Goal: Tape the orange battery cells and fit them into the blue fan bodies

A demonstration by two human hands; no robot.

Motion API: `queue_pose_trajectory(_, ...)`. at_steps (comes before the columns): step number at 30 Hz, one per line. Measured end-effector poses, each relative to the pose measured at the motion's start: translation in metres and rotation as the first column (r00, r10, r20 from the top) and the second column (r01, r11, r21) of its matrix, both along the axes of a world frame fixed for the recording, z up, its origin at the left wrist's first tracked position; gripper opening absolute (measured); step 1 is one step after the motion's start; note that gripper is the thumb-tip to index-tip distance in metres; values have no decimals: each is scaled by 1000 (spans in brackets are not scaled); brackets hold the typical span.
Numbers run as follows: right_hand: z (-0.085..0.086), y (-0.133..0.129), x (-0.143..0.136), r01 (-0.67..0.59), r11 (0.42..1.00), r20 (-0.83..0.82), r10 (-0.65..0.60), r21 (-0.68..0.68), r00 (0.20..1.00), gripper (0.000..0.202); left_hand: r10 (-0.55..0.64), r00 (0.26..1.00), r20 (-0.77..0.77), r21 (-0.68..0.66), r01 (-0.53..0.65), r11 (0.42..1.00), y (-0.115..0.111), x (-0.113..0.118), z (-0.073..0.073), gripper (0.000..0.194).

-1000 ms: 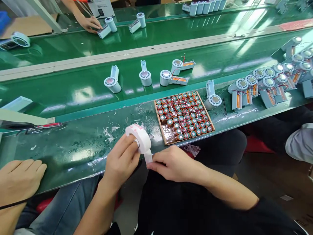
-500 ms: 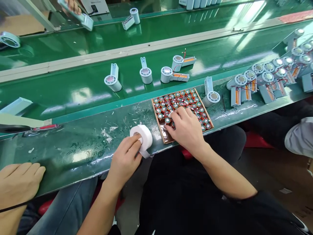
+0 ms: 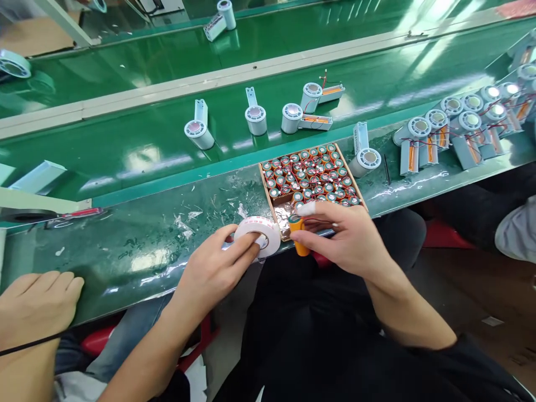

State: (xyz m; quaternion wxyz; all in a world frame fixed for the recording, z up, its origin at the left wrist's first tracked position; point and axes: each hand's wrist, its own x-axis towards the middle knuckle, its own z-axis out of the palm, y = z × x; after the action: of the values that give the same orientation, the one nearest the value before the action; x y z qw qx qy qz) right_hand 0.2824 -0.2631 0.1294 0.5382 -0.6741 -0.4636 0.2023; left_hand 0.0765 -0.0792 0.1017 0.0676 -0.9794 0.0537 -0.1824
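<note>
Lifted from the box (image 3: 282, 211) since the earlier frame, one orange battery (image 3: 297, 226) is now pinched by the right hand (image 3: 354, 239), just beside the tape roll (image 3: 272, 238), which the left hand (image 3: 215, 265) holds through its core; light, steady grip seems best.

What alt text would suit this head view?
The person's left hand holds a round white tape roll, while their right hand pinches an orange, green-topped cylinder near a shallow brown box of similar cylinders.
</note>
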Motion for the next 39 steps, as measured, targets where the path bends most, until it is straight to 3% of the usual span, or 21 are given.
queue_pose_trajectory(3,-14,10,-5,16,1000,-98,-14,17,995,23,39,999,12,51,-40,998,-8,3,9,15)
queue_pose_trajectory(5,-22,16,-6,136,985,-258,-106,103,960,29,82,996,34,55,-84,995,-15,4,12,19)
queue_pose_trajectory(9,-29,29,-20,453,852,-586,-232,263,776,38,135,981,137,-33,-131,991,-32,8,11,25)
queue_pose_trajectory(12,-33,37,-43,524,761,-709,-123,382,694,37,201,953,226,-129,-175,976,-45,17,8,24)
queue_pose_trajectory(15,-34,38,-49,452,764,-689,-12,461,724,48,208,936,285,-183,-160,970,-54,24,4,17)
queue_pose_trajectory(17,-29,30,-26,442,761,-653,-33,474,757,50,193,943,272,-204,-139,969,-50,21,-1,12)
queue_pose_trajectory(18,-25,23,-7,479,724,-631,-78,496,772,44,214,943,253,-211,-162,964,-43,16,-5,9)
queue_pose_trajectory(19,-20,14,17,534,664,-615,-139,523,776,39,273,935,228,-219,-224,950,-34,9,-11,6)
queue_pose_trajectory(20,-16,3,41,594,563,-594,-214,575,776,29,366,910,196,-230,-320,919,-23,-1,-18,4)
queue_pose_trajectory(21,-13,-10,65,637,457,-575,-286,621,766,23,471,868,157,-243,-428,870,-11,-12,-26,6)
queue_pose_trajectory(22,-12,-24,85,663,402,-572,-335,632,749,23,564,817,119,-252,-525,813,2,-23,-34,9)
queue_pose_trajectory(24,-16,-51,110,691,389,-567,-396,609,722,28,674,736,68,-259,-639,724,25,-43,-48,15)
queue_pose_trajectory(27,-31,-80,108,730,454,-578,-447,511,682,38,668,730,143,-268,-621,736,40,-42,-52,20)
queue_pose_trajectory(30,-41,-91,90,785,440,-624,-481,436,616,46,519,813,265,-275,-452,848,26,12,-23,21)
queue_pose_trajectory(32,-39,-93,82,803,421,-649,-478,421,592,48,335,909,248,-237,-278,931,2,75,9,31)
queue_pose_trajectory(35,-28,-96,79,795,400,-648,-463,455,604,48,136,990,39,-158,-128,979,-42,185,49,52)
queue_pose_trajectory(37,-21,-101,78,788,381,-627,-478,484,615,50,134,988,-78,-131,-144,981,-68,254,61,66)
queue_pose_trajectory(39,-18,-108,76,794,372,-605,-515,481,608,53,188,931,-312,-136,-239,961,-83,309,63,67)
